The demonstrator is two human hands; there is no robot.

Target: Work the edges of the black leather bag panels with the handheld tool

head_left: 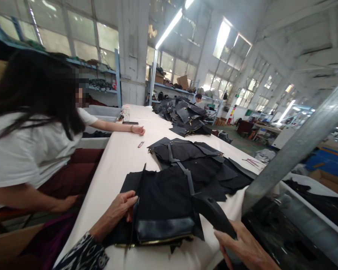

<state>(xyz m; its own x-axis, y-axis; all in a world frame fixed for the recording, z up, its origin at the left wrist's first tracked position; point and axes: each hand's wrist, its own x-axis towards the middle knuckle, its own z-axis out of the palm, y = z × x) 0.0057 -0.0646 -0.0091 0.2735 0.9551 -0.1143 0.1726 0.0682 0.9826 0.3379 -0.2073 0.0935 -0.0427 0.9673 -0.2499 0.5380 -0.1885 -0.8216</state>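
Note:
My left hand [121, 206] pinches the left edge of a black fabric piece [165, 195] with a shiny black band and a gold zipper along its near edge. The piece lies on the white table [101, 183]. At its right side, my right hand [239, 243] is closed around a curved black strip or handle [214, 212], whose far end touches the piece; what exactly it is I cannot make out. More black pieces [197, 161] lie overlapping just beyond, with a narrow grey-black strap across them.
A person in a white shirt [25, 150] sits at the left, one arm stretched over the table. A heap of black pieces [186, 114] lies at the far end. A slanted metal post [295, 146] and a grey bin [312, 210] stand at the right.

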